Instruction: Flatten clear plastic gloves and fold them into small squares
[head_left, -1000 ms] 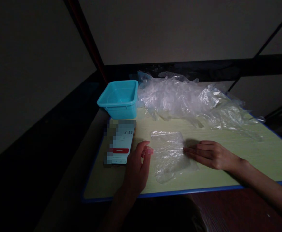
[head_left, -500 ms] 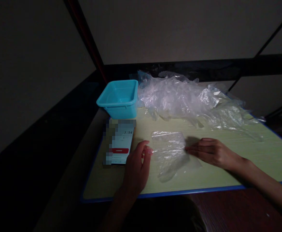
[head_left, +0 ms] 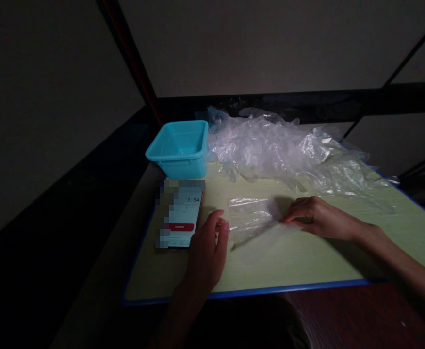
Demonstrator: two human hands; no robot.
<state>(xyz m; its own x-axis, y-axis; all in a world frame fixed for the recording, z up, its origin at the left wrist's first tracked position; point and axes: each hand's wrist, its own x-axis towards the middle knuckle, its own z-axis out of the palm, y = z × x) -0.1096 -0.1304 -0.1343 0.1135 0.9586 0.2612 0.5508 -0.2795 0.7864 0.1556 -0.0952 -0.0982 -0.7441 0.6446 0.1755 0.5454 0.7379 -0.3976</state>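
A clear plastic bag (head_left: 251,220) lies on the table in front of me, its near right part lifted and folding over. My right hand (head_left: 312,215) pinches the bag's right edge between thumb and fingers, slightly above the tabletop. On the opposite side, my left hand (head_left: 208,242) rests on the table with its fingers curled. Its thumb and fingertips come together at the bag's left edge; how much plastic is between them is hard to see.
A phone (head_left: 185,213) with its screen lit lies left of my left hand. Behind it stands a turquoise plastic basin (head_left: 183,167). A heap of crumpled clear plastic bags (head_left: 270,145) covers the back of the pale table (head_left: 343,261), which has a blue edge.
My right hand has risen slightly, drawing up the bag's near right part, which now folds in a slanting line. My left hand has stayed nearly still.
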